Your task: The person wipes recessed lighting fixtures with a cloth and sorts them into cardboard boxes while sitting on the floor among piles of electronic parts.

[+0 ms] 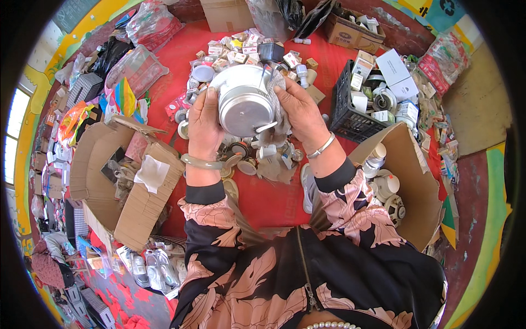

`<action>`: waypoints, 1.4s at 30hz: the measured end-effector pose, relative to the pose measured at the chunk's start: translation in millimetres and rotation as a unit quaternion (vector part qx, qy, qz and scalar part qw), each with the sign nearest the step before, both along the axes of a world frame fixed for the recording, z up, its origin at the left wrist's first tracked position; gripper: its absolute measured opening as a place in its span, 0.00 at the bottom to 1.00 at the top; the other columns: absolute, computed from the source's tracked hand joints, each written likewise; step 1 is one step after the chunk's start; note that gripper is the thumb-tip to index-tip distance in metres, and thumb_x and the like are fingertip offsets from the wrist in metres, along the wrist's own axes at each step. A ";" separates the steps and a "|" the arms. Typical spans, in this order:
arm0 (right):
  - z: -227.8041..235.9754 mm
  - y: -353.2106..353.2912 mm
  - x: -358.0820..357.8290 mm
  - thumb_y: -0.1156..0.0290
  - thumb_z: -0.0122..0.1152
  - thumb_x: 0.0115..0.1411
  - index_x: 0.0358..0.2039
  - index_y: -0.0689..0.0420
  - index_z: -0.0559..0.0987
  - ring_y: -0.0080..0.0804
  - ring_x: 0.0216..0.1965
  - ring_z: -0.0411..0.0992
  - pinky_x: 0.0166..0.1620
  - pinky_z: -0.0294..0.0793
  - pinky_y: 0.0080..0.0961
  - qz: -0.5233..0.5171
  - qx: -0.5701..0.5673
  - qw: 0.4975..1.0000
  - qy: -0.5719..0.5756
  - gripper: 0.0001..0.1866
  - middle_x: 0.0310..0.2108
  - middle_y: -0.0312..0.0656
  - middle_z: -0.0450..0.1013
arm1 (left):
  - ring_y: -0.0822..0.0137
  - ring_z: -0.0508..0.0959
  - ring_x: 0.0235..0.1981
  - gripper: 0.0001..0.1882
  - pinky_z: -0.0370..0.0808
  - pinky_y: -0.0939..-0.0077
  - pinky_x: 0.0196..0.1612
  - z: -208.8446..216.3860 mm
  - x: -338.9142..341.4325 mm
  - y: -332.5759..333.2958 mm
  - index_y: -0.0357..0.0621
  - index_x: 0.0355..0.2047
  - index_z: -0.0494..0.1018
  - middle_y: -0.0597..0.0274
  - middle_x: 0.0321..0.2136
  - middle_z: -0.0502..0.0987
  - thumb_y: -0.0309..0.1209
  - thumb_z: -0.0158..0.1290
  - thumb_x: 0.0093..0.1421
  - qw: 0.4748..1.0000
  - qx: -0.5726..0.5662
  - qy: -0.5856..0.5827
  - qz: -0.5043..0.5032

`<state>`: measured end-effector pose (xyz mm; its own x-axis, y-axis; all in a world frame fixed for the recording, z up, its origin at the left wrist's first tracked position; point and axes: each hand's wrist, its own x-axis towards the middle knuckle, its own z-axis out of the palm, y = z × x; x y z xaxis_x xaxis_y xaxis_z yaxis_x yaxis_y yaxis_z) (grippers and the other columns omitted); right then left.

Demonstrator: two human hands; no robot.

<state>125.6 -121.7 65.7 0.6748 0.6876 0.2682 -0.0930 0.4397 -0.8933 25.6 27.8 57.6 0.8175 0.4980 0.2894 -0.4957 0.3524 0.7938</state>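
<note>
Both arms reach forward, raising a round white light fixture (246, 112) with a silvery, can-shaped body; it looks like a downlight. On its left side my left hand (206, 122) is closed, thumb up along the rim. My right hand (301, 114) is closed around a grey cloth (281, 112) pressed to the fixture's right side. A short white piece (267, 127) sticks out by the lower right of the can. Under my hands, a heap of lamp parts (246, 164) and small boxes covers part of the red floor sheet; the fixture hides its middle.
An open cardboard box (143, 204) stands at left, another (413, 181) holding white lamps (387, 185) at right. Beyond that sits a black plastic crate (344, 116) full of boxes and lamps. Bags, including a clear red one (153, 26), and cartons line the far edge.
</note>
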 end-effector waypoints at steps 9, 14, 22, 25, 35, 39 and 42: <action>-3.0 -0.9 1.4 0.68 0.47 0.61 0.42 0.64 0.70 0.17 0.35 0.63 0.38 0.65 0.15 0.019 -0.033 0.999 -0.014 0.14 0.33 0.33 0.68 | 0.74 0.74 0.34 0.16 0.72 0.81 0.37 2.3 -7.8 7.3 0.34 0.42 0.68 0.61 0.34 0.74 0.35 0.40 0.63 0.997 0.061 0.051 -0.010; -10.7 7.2 6.8 0.68 0.48 0.61 0.35 0.62 0.72 0.14 0.29 0.63 0.32 0.64 0.13 0.019 -0.087 0.995 -0.053 0.11 0.28 0.31 0.68 | 0.67 0.75 0.37 0.14 0.74 0.74 0.39 -6.5 -2.0 5.1 0.36 0.42 0.68 0.57 0.36 0.74 0.34 0.43 0.62 0.997 -0.068 -0.008 0.046; -28.6 23.1 -13.4 0.68 0.47 0.61 0.37 0.60 0.73 0.17 0.30 0.68 0.35 0.69 0.15 0.090 -0.069 0.986 0.118 0.10 0.30 0.32 0.72 | 0.63 0.73 0.42 0.15 0.72 0.66 0.44 -23.5 5.3 21.9 0.36 0.45 0.65 0.57 0.42 0.71 0.34 0.38 0.63 0.976 -0.191 -0.022 0.105; -44.6 23.2 13.0 0.67 0.47 0.60 0.39 0.63 0.72 0.22 0.32 0.68 0.34 0.69 0.20 -0.030 -0.115 0.976 0.182 0.13 0.33 0.38 0.71 | 0.63 0.73 0.42 0.15 0.72 0.66 0.44 -26.8 3.3 40.5 0.36 0.45 0.65 0.56 0.42 0.71 0.33 0.38 0.63 0.975 -0.156 -0.055 0.150; -5.3 -18.4 39.5 0.63 0.53 0.57 0.35 0.62 0.75 0.27 0.29 0.70 0.33 0.68 0.22 -0.004 -0.199 0.978 -0.066 0.14 0.29 0.40 0.72 | 0.83 0.62 0.22 0.13 0.61 0.85 0.24 -11.9 -36.7 41.2 0.35 0.25 0.71 0.72 0.18 0.69 0.33 0.47 0.60 0.912 0.325 0.219 0.120; -12.7 -1.8 21.5 0.65 0.54 0.55 0.41 0.61 0.72 0.26 0.31 0.67 0.38 0.66 0.22 0.039 -0.250 0.895 -0.368 0.15 0.28 0.39 0.70 | 0.82 0.59 0.21 0.13 0.59 0.85 0.22 -20.5 -23.4 31.6 0.34 0.25 0.69 0.72 0.16 0.64 0.33 0.47 0.60 0.921 0.326 0.195 0.085; -22.3 -0.1 26.3 0.63 0.54 0.54 0.33 0.61 0.70 0.41 0.29 0.67 0.34 0.65 0.31 0.045 -0.252 0.887 -0.384 0.13 0.26 0.48 0.69 | 0.82 0.58 0.20 0.13 0.59 0.84 0.21 -20.5 -19.3 23.4 0.33 0.25 0.68 0.72 0.16 0.62 0.33 0.46 0.61 0.910 0.372 0.176 0.060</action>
